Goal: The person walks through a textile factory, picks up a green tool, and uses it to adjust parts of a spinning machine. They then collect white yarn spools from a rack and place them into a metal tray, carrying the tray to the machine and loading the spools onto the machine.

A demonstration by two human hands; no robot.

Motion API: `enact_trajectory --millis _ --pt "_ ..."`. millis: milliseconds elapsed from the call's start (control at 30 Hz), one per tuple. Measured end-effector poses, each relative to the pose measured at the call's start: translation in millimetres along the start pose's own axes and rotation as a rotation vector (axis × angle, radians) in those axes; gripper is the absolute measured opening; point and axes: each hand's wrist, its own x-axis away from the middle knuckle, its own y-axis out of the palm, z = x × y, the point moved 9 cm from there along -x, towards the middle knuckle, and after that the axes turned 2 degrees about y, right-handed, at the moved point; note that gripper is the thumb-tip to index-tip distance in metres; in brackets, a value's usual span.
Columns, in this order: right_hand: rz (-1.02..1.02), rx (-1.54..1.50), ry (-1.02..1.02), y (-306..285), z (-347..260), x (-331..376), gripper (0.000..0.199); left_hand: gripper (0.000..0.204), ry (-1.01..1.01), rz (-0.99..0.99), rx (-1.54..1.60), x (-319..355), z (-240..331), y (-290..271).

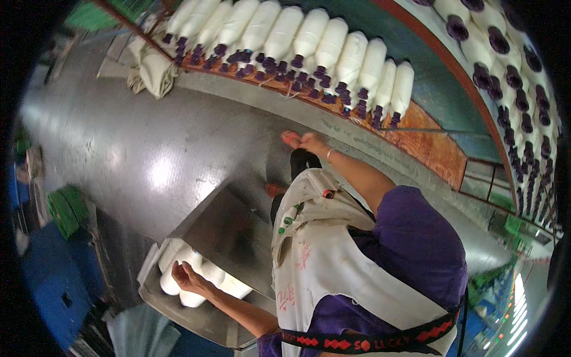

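My left hand (189, 278) is over a metal bin at the lower left, its fingers loosely bent and apart, with nothing visible in them. Just under and beside it lie several white yarn bobbins (211, 272). My right hand (313, 144) is held out past my apron, above my reddish shoe (290, 138). Its fingers are curled together, and what they hold, if anything, is too small to make out. The white apron (321, 262) I wear has a pocket with green-ended and red-ended tubes (289, 219) poking out.
A rack (250, 77) ahead carries a row of white yarn bobbins (309, 35) with dark purple ends. More bobbins (514, 77) hang at the right. The metal bin (202, 324) stands beside me on the grey floor (119, 137). A cloth bundle (153, 68) lies at the far left.
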Motion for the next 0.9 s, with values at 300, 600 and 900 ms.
enact_trajectory --millis 300,600,900 --pt "0.106 -0.097 0.15 -22 263 69 0.011 0.025 -0.125 -0.89 0.026 92 36 349" --pt "-0.005 -0.743 0.437 -8 365 134 0.02 0.04 0.248 -1.836 -0.435 348 -27 520" --pt "0.9 -0.317 0.506 -216 559 73 0.042 0.058 0.417 -1.607 -0.517 464 8 706"
